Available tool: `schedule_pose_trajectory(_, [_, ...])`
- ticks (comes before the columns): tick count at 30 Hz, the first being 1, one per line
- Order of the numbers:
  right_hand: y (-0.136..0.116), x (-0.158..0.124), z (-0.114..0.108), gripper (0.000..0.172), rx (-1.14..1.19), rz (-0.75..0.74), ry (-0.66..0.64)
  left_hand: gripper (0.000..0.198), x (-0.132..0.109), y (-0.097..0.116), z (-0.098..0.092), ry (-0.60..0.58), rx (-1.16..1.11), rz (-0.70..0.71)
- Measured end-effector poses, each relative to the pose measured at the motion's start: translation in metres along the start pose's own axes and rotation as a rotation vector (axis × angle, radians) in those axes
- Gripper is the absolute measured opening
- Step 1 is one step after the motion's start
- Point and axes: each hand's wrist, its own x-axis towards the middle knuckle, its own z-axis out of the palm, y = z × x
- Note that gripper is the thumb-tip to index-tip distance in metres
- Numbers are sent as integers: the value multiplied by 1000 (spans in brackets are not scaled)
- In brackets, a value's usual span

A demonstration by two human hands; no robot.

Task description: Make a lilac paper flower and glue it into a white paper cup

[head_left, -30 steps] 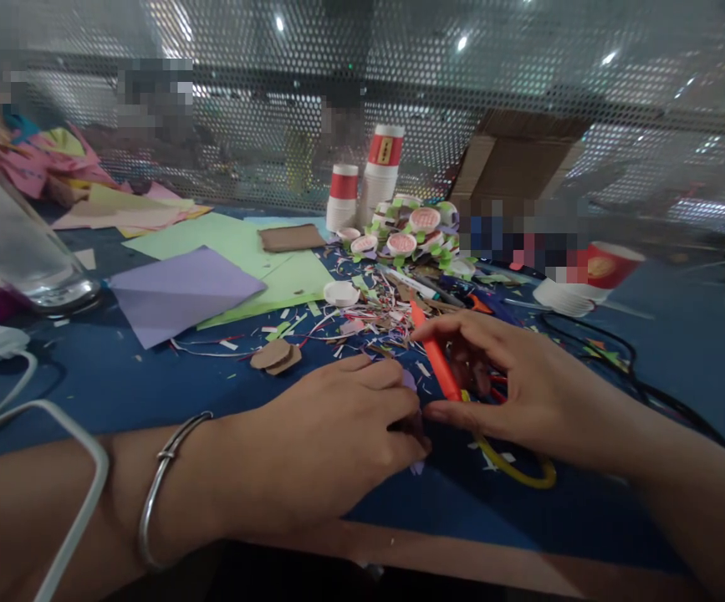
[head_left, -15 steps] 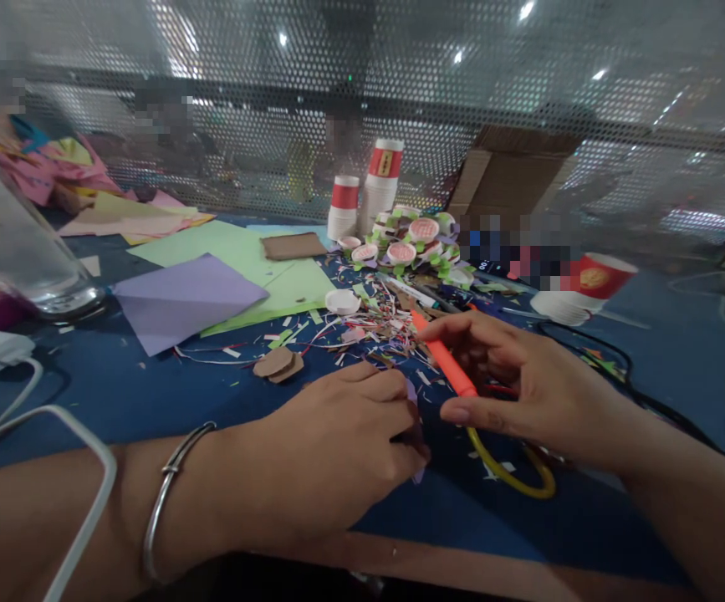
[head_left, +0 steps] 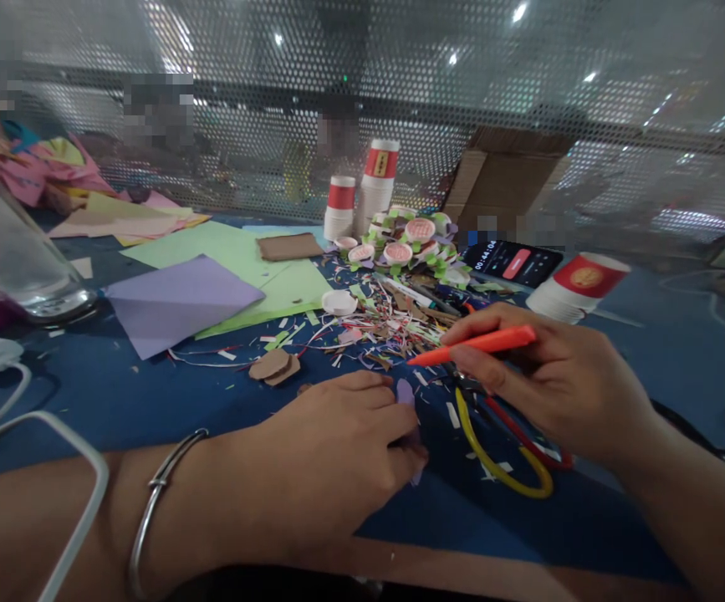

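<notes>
My left hand (head_left: pixel 330 451) rests on the blue table (head_left: pixel 117 393), fingers curled and pinching a small purple paper piece (head_left: pixel 407 395). A metal bangle (head_left: pixel 155 493) circles that wrist. My right hand (head_left: pixel 550 385) is raised a little above the table and grips an orange pen (head_left: pixel 475 344), which lies nearly level with its tip pointing left. Under the right hand lie scissors with yellow and red handles (head_left: pixel 506 443).
Paper scraps (head_left: pixel 387 322) litter the middle. Purple paper (head_left: pixel 174 301) and green sheets (head_left: pixel 230 251) lie left, with brown cutouts (head_left: pixel 274 366). Stacked red-and-white cups (head_left: pixel 378 188), decorated lids (head_left: pixel 409 238), a phone (head_left: pixel 513 261), a tipped cup (head_left: pixel 579 284), a glass (head_left: pixel 4 251) and white cable (head_left: pixel 54 426) surround.
My right hand lifted and swung the orange pen from steeply upright to nearly level, uncovering the scissors. The left hand stayed in place on the purple piece.
</notes>
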Motion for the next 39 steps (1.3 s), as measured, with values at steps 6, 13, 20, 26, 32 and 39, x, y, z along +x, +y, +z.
schedule_pose_trajectory(6, [2, 0, 1, 13, -5, -27, -3, 25, -1, -1, 1, 0, 12, -4])
schedule_pose_trajectory(13, [0, 1, 3, 10, 11, -14, -67, 22, -1, -2, 4, 6, 8, -2])
schedule_pose_trajectory(20, [1, 1, 7, 11, 52, 9, -96, 22, 0, -2, 4, -6, -19, -3])
schedule_pose_trajectory(26, [1, 3, 7, 13, 56, -3, -116, 20, 1, -2, 4, -17, -36, -13])
schedule_pose_trajectory(32, [-1, 3, 7, 13, 67, 10, -128, 34, 1, -2, 1, -64, -94, -27])
schedule_pose_trajectory(39, [-2, 3, 8, 16, 63, 49, -140, 40, 2, -1, -3, -96, -84, -34])
